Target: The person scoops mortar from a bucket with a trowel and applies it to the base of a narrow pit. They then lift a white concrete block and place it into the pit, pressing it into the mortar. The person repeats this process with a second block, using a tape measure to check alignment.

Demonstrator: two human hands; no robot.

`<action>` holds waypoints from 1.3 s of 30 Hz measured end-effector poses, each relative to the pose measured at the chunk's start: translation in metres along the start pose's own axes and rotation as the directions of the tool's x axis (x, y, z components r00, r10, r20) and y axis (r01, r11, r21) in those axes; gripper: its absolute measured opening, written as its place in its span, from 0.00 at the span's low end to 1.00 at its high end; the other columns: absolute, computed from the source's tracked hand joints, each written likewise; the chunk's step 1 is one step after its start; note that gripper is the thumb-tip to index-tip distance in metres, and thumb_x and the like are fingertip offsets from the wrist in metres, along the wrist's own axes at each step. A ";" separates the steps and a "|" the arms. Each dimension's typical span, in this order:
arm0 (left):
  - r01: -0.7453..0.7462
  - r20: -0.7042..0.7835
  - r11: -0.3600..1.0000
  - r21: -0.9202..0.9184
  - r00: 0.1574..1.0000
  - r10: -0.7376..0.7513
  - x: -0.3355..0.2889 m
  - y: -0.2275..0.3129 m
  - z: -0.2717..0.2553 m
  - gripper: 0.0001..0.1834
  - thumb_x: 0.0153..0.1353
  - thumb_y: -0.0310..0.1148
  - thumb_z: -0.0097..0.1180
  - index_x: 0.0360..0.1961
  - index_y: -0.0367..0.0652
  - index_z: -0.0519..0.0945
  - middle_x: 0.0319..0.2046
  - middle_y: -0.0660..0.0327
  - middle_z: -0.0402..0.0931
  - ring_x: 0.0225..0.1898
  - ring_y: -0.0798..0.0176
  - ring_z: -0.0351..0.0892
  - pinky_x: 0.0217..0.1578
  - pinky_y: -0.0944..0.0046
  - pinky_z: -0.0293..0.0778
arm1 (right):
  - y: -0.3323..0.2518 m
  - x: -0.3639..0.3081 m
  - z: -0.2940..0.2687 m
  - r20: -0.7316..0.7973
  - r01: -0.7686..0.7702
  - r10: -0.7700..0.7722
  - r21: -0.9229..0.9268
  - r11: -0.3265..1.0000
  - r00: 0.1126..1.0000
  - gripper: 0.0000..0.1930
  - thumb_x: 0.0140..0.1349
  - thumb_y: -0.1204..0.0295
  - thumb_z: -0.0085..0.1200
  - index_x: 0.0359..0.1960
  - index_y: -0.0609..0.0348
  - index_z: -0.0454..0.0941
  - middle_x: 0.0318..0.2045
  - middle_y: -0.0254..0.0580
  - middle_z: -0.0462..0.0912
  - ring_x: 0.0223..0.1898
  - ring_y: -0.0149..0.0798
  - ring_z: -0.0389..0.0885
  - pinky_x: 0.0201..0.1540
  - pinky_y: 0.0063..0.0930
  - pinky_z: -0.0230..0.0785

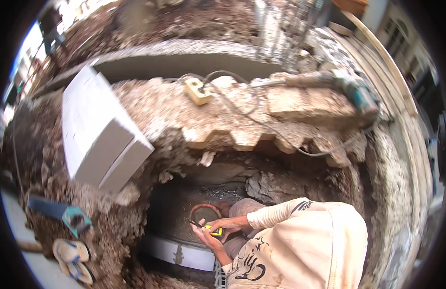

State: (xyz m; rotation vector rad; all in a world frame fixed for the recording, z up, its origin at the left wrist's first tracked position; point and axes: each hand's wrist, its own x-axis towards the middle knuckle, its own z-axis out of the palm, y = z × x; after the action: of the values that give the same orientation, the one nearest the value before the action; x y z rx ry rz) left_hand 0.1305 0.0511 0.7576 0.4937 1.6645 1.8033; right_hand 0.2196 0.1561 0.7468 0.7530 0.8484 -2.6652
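Observation:
Low in the pit, my two hands are close together around a small yellow-and-black handheld device (215, 231); its exact kind is too small to tell. My right hand (228, 223) reaches in from the right, its fingers closed over the top of the device. From below comes my left hand (207, 238), curled against the device's near side. A thin dark stick-like piece (196, 223) juts out at its fingertips; whether it belongs to the device I cannot tell. Just beyond the hands is a reddish-brown ring (206, 206). My cream shirt (304, 245) fills the lower right.
Broken masonry (242, 135) edges the pit. On it lie a power drill (360, 91), a pale yellow socket block (198, 91) and a looping cable (280, 132). White blocks (100, 135) stand left, above a handsaw (64, 215) and sandals (73, 260). A person (50, 29) is far left.

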 end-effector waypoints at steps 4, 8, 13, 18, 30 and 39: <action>-0.089 0.259 0.996 -0.002 0.962 0.087 0.029 0.056 0.033 0.35 0.77 0.51 0.39 0.76 0.39 0.60 0.67 0.47 0.70 0.65 0.54 0.70 0.66 0.51 0.61 | -0.035 -0.039 -0.013 -0.029 0.328 -0.327 0.058 0.943 0.945 0.17 0.64 0.61 0.59 0.52 0.50 0.76 0.39 0.34 0.81 0.35 0.32 0.83 0.33 0.30 0.78; -0.129 0.472 0.964 0.233 0.881 0.004 0.069 0.043 0.035 0.25 0.77 0.38 0.44 0.67 0.33 0.70 0.55 0.48 0.80 0.54 0.56 0.79 0.59 0.56 0.72 | -0.064 -0.142 -0.004 -0.122 0.659 -0.648 0.095 0.746 0.752 0.21 0.64 0.62 0.60 0.56 0.54 0.74 0.43 0.37 0.82 0.34 0.33 0.85 0.30 0.26 0.77; -0.166 0.627 0.911 0.378 0.770 -0.120 0.072 0.031 0.058 0.17 0.71 0.31 0.56 0.57 0.32 0.80 0.43 0.54 0.86 0.45 0.61 0.84 0.52 0.61 0.77 | -0.027 -0.278 0.007 -0.404 0.964 -0.876 0.086 0.251 0.264 0.39 0.56 0.66 0.67 0.69 0.60 0.63 0.56 0.47 0.77 0.49 0.40 0.84 0.45 0.32 0.82; -0.251 0.681 0.820 0.514 0.700 -0.212 0.083 0.018 0.058 0.17 0.72 0.29 0.55 0.58 0.32 0.80 0.46 0.52 0.86 0.48 0.63 0.85 0.53 0.64 0.78 | 0.017 -0.403 -0.040 -0.609 0.330 -0.498 -0.775 0.539 -0.617 0.40 0.47 0.64 0.72 0.64 0.63 0.72 0.50 0.46 0.77 0.50 0.46 0.80 0.54 0.40 0.75; -0.113 0.462 0.811 0.574 0.862 -0.206 0.063 0.005 0.010 0.17 0.68 0.34 0.61 0.54 0.35 0.84 0.43 0.53 0.87 0.45 0.61 0.84 0.51 0.61 0.76 | -0.059 -0.473 -0.101 -0.453 -0.228 -0.593 -0.633 0.740 -0.666 0.46 0.48 0.58 0.74 0.67 0.70 0.68 0.63 0.65 0.74 0.66 0.60 0.72 0.68 0.45 0.64; -0.058 0.356 0.785 0.617 0.910 -0.213 0.056 -0.009 -0.021 0.18 0.66 0.35 0.62 0.54 0.39 0.84 0.43 0.53 0.88 0.45 0.61 0.87 0.50 0.61 0.79 | -0.045 -0.468 -0.138 -0.413 -0.392 -0.663 -0.569 0.723 -0.625 0.48 0.57 0.57 0.71 0.71 0.77 0.60 0.73 0.69 0.60 0.75 0.61 0.58 0.78 0.44 0.51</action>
State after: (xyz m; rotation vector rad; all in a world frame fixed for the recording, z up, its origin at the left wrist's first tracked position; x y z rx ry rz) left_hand 0.0773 0.0723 0.7380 0.9933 1.8996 0.9478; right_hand 0.6496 0.3087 0.9248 3.1682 2.1519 0.0103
